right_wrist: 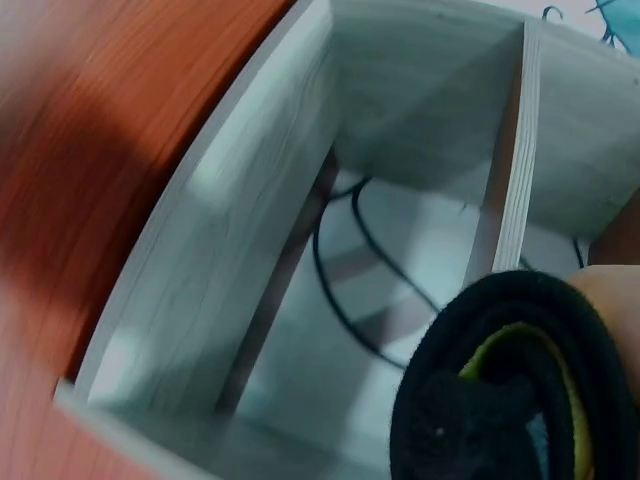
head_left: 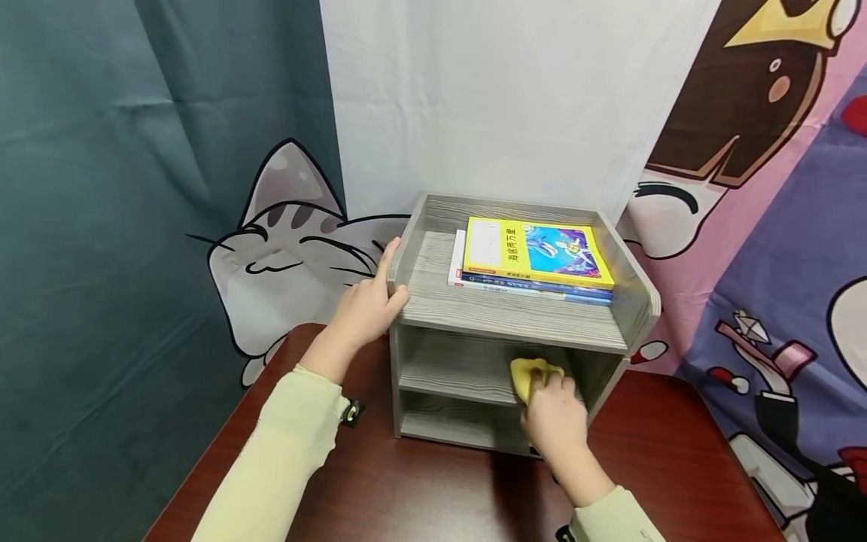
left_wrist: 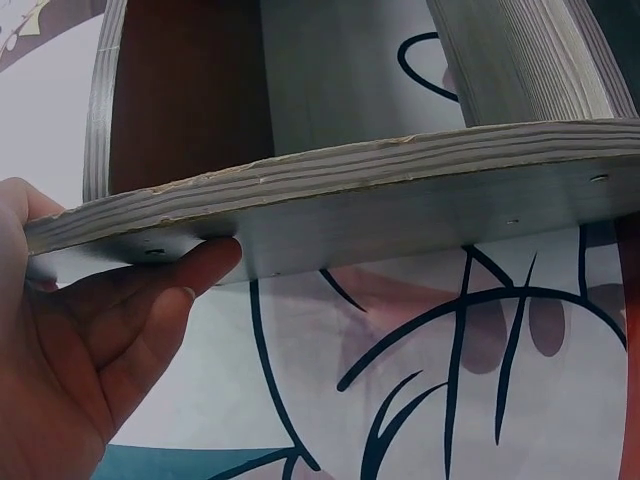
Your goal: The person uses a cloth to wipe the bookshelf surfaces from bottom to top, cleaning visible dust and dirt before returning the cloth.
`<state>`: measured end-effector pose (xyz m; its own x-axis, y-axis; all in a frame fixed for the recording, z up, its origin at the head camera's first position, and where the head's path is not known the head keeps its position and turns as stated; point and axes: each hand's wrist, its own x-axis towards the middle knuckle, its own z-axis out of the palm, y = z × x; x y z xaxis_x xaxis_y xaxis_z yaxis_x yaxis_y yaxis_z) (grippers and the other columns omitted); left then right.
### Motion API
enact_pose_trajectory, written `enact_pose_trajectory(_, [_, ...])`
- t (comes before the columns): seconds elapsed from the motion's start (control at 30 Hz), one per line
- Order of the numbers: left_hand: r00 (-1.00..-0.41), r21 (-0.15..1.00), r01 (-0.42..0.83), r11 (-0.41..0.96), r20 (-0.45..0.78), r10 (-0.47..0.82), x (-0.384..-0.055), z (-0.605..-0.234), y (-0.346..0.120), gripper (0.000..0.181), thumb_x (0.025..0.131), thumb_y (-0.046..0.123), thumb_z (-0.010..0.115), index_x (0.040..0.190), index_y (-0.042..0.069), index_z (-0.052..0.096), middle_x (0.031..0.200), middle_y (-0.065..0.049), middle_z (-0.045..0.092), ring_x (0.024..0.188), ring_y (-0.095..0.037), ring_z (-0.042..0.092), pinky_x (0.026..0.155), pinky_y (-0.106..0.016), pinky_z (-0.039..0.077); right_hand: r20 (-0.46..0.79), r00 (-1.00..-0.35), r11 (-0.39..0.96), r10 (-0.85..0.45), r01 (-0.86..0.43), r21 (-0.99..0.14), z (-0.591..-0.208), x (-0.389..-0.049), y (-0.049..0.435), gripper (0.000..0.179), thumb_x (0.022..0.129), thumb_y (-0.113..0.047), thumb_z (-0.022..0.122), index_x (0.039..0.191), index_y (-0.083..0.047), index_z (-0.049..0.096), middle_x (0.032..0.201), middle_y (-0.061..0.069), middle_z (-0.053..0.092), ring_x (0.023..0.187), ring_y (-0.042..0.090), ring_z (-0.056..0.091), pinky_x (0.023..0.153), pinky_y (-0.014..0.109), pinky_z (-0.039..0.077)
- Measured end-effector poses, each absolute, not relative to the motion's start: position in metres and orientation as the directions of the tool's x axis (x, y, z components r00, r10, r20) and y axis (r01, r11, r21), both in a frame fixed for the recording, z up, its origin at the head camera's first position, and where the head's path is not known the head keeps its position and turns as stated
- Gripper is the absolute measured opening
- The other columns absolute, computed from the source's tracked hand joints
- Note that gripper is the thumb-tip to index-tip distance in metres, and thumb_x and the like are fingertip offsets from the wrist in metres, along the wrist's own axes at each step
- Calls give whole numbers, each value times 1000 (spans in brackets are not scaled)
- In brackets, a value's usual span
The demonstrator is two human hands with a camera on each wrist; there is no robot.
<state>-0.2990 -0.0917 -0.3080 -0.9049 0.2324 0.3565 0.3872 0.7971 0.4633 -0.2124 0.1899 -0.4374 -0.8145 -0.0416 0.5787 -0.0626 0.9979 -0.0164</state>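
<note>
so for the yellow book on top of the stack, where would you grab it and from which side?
I'd pinch the yellow book at its spine, coming from the shelf unit's open front. It lies flat with that edge facing out, while raised panels stand behind and at both ends. Other books lie beneath, so it may need tipping up first.

Your bare left hand (head_left: 366, 303) grips, thumb opposing fingers (left_wrist: 155, 335), pale-sleeved left arm (head_left: 271, 444) extended; your bare right hand (head_left: 557, 415) pinches, lower, pale-sleeved right arm (head_left: 612, 518) extended.
</note>
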Motion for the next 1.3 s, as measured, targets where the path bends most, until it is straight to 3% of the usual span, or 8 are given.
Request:
enact_pose_trajectory(0.27, [-902, 455, 395, 798, 356, 244, -298, -307, -93, 72, 89, 34, 35, 148, 33, -4, 49, -5, 44, 46, -22, 43, 48, -34, 35, 645, -763, 998, -46, -61, 0, -436, -206, 219, 42, 54, -3, 68, 94, 9, 60, 76, 26, 52, 64, 40, 47, 38, 49, 39])
enact_pose_trajectory(0.57, [-896, 456, 402, 794, 374, 239, -297, -304, -94, 72, 88, 32, 36, 149, 31, -2, 49, -5, 44, 48, -23, 44, 51, -35, 35, 638, -770, 999, -27, -44, -11, -438, -212, 198, 36, 54, -9, 72, 84, 8, 59, 72, 25, 48, 64, 40, 47, 37, 47, 40])
enact_pose_trajectory(0.83, [-899, 465, 398, 791, 371, 233, -297, -304, -96, 72, 88, 31, 36, 149, 31, -2, 49, -5, 43, 47, -22, 42, 49, -35, 35, 566, -824, 999, -26, -47, -23, -435, -220, 159, 50, 57, -16, 74, 97, 11, 60, 80, 26, 49, 70, 40, 50, 40, 47, 44])
enact_pose_trajectory(1.3, [-899, 457, 401, 794, 364, 244, -298, -306, -91, 72, 89, 31, 35, 149, 30, -3, 49, -4, 44, 46, -22, 43, 47, -35, 36, 496, -867, 999, -54, -50, 21, -434, -227, 117, 52, 63, -20, 73, 103, 11, 60, 85, 25, 49, 74, 36, 51, 41, 43, 47])
